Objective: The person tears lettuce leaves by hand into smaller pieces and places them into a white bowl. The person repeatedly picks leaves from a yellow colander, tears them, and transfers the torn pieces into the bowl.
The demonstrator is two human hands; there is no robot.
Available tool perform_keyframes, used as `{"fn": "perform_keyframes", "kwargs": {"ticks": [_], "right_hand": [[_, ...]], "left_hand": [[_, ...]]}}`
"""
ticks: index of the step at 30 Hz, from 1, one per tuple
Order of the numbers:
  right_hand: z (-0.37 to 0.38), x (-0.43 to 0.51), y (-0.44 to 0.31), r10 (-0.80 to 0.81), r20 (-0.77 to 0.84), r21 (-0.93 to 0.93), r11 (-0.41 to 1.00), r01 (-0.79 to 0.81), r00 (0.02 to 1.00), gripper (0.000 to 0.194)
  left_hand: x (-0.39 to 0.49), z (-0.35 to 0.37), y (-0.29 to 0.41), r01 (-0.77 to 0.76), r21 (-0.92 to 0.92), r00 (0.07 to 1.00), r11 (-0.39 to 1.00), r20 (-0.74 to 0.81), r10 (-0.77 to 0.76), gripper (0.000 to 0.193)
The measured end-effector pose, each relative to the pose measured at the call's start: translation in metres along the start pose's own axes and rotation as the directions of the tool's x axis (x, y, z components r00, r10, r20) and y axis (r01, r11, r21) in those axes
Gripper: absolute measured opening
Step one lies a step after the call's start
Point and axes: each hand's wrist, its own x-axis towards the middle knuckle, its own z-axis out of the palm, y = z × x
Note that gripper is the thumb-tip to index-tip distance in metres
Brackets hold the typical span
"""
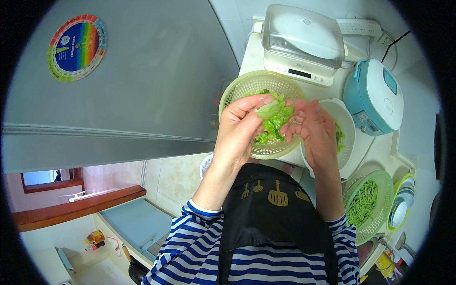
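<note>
My left hand pinches a torn green lettuce leaf between thumb and fingers. It is above a pale yellow-green plastic colander on the counter. Beside the leaf's right edge, my right hand is slightly blurred, its fingers apart and nothing visibly gripped in them; whether its fingertips touch the leaf is hard to see. More lettuce lies in the colander below, partly hidden by my hands. To the right, a white basin holds lettuce pieces, partly covered by my right forearm.
A grey refrigerator stands close on the left. Behind the colander is an electric cooker with a clear lid. A blue-and-white rice cooker, a green colander of green beans and a rack of bowls are at right.
</note>
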Motion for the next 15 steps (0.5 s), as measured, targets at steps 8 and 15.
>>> {"fn": "perform_keyframes", "kwargs": {"ticks": [8,15], "right_hand": [[-0.037,-0.011,0.020,0.000,-0.139,-0.245,0.969,-0.035,0.990,0.017],[-0.157,-0.044,0.055,-0.119,-0.430,-0.677,0.699,-0.232,0.895,0.019]], "left_hand": [[-0.002,-0.013,-0.026,-0.077,0.308,0.997,0.948,0.050,0.064,0.022],[0.052,-0.094,-0.071,-0.021,0.769,0.956,0.639,-0.172,0.238,0.020]]}}
